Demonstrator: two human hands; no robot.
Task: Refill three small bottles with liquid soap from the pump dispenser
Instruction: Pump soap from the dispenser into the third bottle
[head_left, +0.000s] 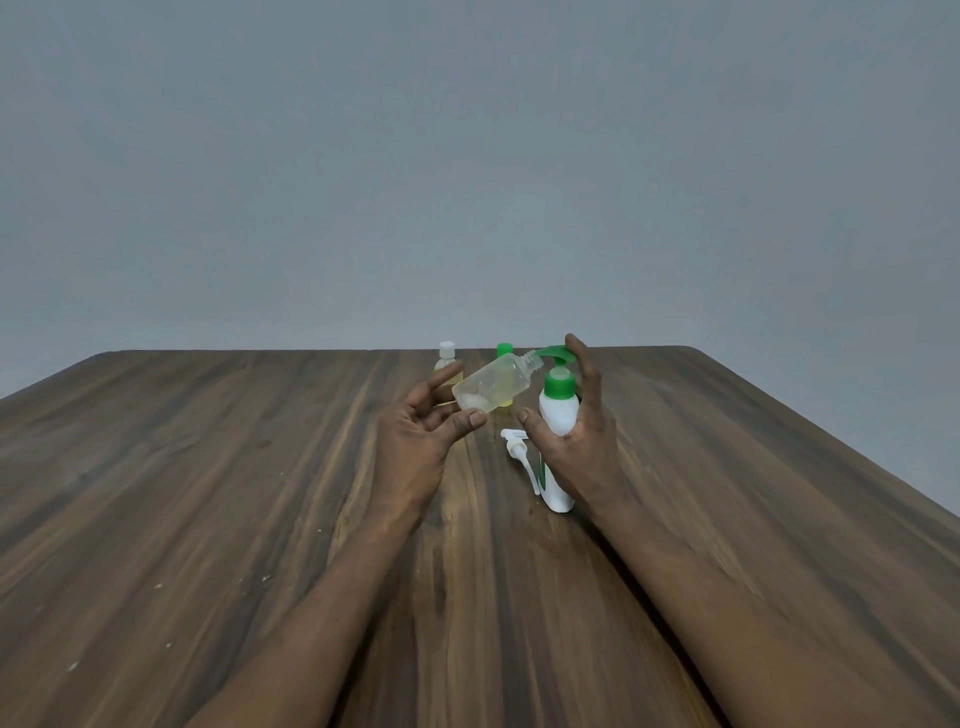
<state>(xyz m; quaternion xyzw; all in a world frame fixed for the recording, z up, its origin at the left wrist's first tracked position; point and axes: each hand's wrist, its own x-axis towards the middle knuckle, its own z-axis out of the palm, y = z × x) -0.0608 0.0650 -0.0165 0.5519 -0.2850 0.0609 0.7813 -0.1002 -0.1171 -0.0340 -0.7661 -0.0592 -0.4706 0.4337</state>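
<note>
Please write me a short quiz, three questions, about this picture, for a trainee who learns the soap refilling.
1. True or false: the small clear plastic bottle, tilted in the left hand, has its cap on.
2. What does the right hand grip? A) the white pump dispenser with the green pump head; B) a metal spoon; C) nothing.
3. Fill in: the small bottle standing far back on the wooden table, leftmost, has a ___ cap.
Key: 1 false, its threaded neck is bare; 2 A; 3 white.
</note>
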